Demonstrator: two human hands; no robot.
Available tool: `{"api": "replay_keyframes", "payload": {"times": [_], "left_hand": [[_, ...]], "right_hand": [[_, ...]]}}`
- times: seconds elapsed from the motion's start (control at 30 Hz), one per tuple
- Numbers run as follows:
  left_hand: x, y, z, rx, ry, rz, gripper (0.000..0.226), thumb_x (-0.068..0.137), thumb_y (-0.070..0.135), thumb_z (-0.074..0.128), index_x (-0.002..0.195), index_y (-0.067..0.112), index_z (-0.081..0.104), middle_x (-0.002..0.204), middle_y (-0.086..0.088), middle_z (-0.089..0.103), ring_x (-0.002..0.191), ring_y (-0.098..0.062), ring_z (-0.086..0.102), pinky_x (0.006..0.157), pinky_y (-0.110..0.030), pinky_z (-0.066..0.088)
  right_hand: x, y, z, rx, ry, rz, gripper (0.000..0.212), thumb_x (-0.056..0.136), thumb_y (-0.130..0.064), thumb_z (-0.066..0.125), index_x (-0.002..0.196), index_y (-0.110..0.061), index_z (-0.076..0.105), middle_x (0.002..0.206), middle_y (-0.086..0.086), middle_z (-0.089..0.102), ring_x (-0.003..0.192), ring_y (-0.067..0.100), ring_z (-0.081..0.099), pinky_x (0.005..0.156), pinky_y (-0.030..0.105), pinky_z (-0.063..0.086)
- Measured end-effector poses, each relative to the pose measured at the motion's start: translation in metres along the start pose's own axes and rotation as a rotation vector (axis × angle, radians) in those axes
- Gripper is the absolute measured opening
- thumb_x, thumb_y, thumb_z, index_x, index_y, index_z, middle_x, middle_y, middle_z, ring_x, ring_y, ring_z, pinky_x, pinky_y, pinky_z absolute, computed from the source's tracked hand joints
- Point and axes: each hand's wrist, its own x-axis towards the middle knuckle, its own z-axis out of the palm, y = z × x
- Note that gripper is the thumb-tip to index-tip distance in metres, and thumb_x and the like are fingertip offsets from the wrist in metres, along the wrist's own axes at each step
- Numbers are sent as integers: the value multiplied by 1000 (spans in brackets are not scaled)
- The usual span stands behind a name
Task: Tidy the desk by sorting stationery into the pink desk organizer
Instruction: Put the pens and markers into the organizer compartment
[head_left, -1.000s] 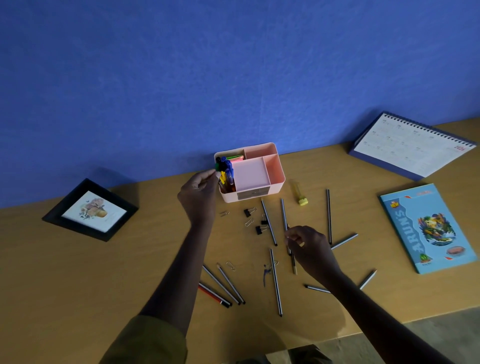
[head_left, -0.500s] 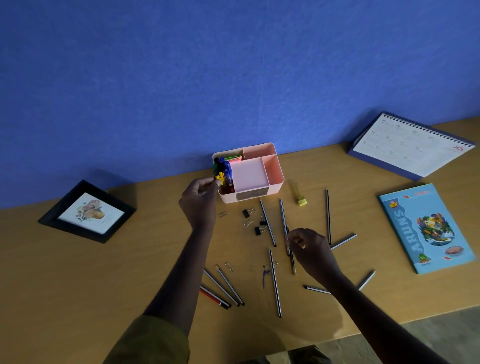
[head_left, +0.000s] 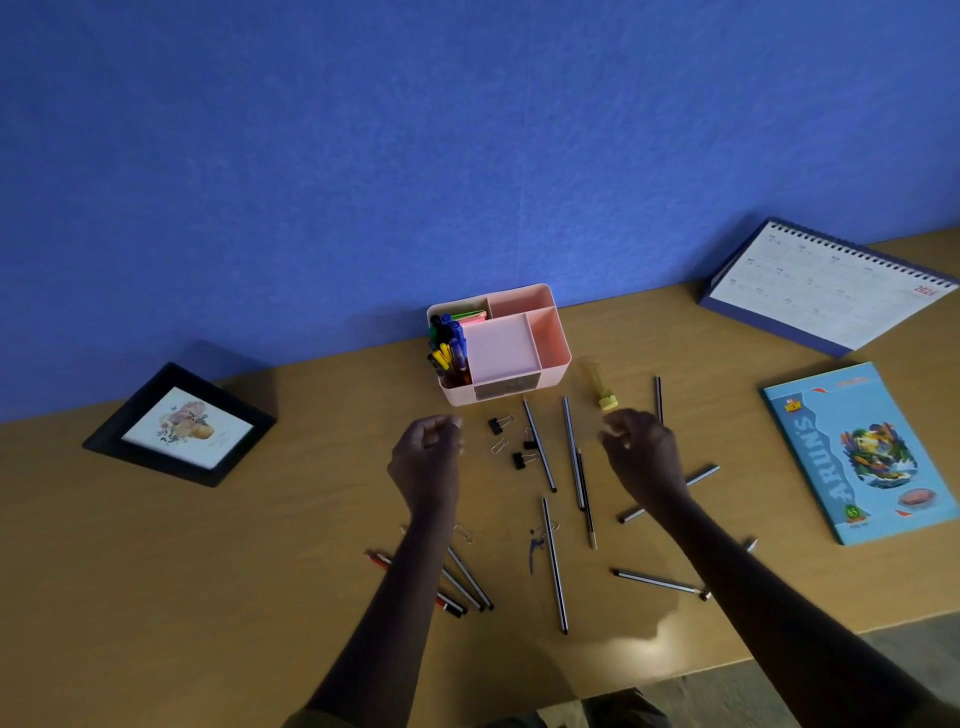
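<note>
The pink desk organizer (head_left: 563, 358) stands at the back of the desk, with several pens (head_left: 449, 348) in its left compartment and sticky notes (head_left: 470, 315) behind them. My left hand (head_left: 426, 460) hovers just in front of its left corner, fingers loosely curled, holding nothing that I can see. My right hand (head_left: 641, 452) hangs over the desk with curled fingers just below a yellow capped tube (head_left: 602, 392). Between my hands lie binder clips (head_left: 498, 425), a paper clip (head_left: 500, 446) and several striped pencils (head_left: 540, 447).
More pencils (head_left: 555, 566) and a red pen (head_left: 447, 603) lie near my forearms. A blue notebook (head_left: 857, 452) and a desk calendar (head_left: 826, 286) sit at the right, a black picture frame (head_left: 182, 426) at the left. The desk's front edge runs below my right arm.
My left hand has drawn back from the organizer's pen compartment toward the desk. My right hand has left the pencils and moved up and right, toward the yellow tube.
</note>
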Motion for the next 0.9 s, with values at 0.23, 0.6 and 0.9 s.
{"api": "replay_keyframes", "payload": {"times": [0.23,0.6,0.9], "left_hand": [[-24,-8,14,-26,-196,-110,13,97,9,76,109,6,79,99,-9,81,86,-22,81,79,-44,70],[-41,21,50,-58,-457,-123,21,101,5,69,120,5,77,108,-11,80,97,-21,81,89,-41,68],[-38,59,66,21,-507,3,24,105,21,65,127,17,76,116,8,77,104,-8,75,94,-42,66]], "right_hand": [[46,-10,2,-146,48,68,28,101,-11,69,129,-11,68,137,15,60,121,29,60,81,45,64],[40,-7,7,-12,125,73,26,96,-3,69,122,-3,68,112,14,72,98,28,69,78,47,64],[17,-43,1,224,276,16,27,95,-13,77,121,-12,70,104,-7,68,91,13,70,74,28,62]]}}
